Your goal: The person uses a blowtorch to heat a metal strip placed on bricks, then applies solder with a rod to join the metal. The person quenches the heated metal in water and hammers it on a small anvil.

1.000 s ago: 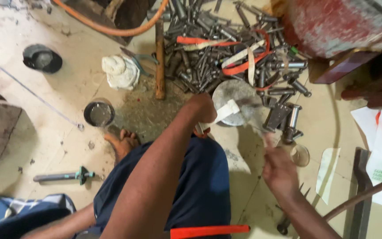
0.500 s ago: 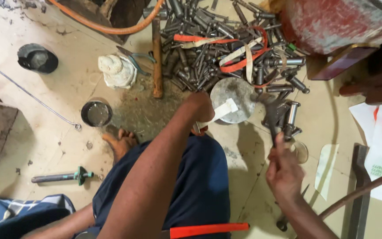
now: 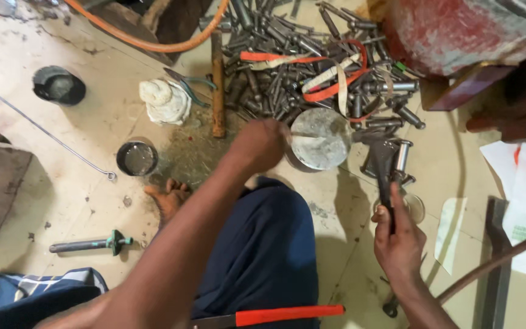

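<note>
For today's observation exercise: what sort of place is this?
Probably a mechanic's or metalwork shop floor: a heap of dark steel bolts and pins, an orange rubber hose, and a dark metal wrench gripped in the right hand.

A grimy, pale concrete floor [image 3: 62, 183], stained and dusty, fills the view under flat, even light. A worn red metal drum [image 3: 458, 30] stands at the upper right beside dark wooden blocks [image 3: 512, 97].

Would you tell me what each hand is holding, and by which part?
Right hand grips a dark wrench by its handle; left hand touches the round metal can's rim.
</note>
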